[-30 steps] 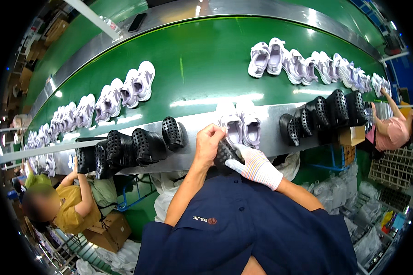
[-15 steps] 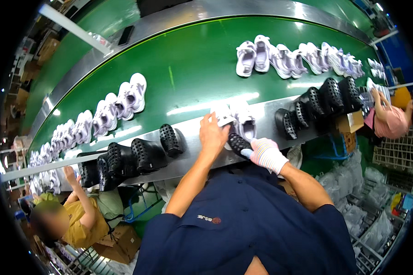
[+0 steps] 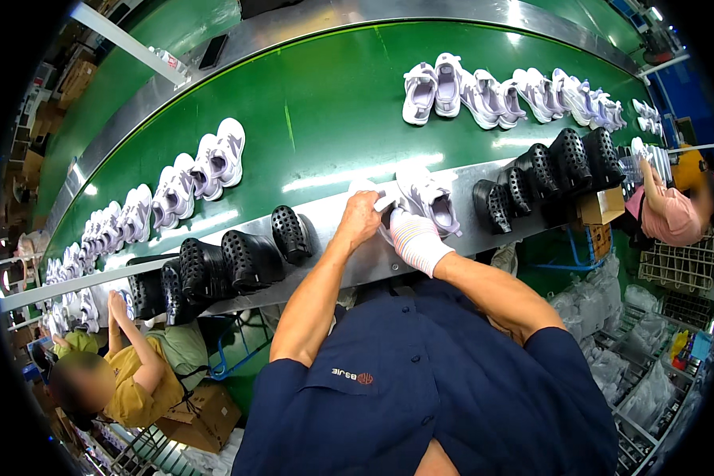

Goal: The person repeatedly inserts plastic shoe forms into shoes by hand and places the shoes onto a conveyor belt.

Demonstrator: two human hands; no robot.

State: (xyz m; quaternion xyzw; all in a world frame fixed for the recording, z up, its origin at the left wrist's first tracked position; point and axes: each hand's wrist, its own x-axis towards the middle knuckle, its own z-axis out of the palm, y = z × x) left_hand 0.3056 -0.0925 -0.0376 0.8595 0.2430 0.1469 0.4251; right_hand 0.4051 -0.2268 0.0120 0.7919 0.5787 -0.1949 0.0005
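My bare left hand (image 3: 360, 219) grips a white sneaker (image 3: 370, 192) lying on the metal ledge (image 3: 333, 266) at the near side of the green conveyor belt (image 3: 325, 119). My right hand (image 3: 411, 238), in a white glove, presses against the same sneaker from the right. Only a dark sliver of the black perforated shoe form (image 3: 385, 223) it holds shows between my hands. The pair's other sneaker (image 3: 434, 200) lies just to the right, touching the glove.
Black perforated shoe forms stand in rows on the ledge at left (image 3: 238, 258) and right (image 3: 543, 174). White sneakers line the belt at left (image 3: 174, 190) and far right (image 3: 500, 91). A person in yellow (image 3: 127, 381) works at lower left, another in pink (image 3: 666, 214) at right.
Both my hands moved up and left onto the white sneaker. The black form in my right hand, plainly visible before, is now mostly hidden between my hands and the sneaker.
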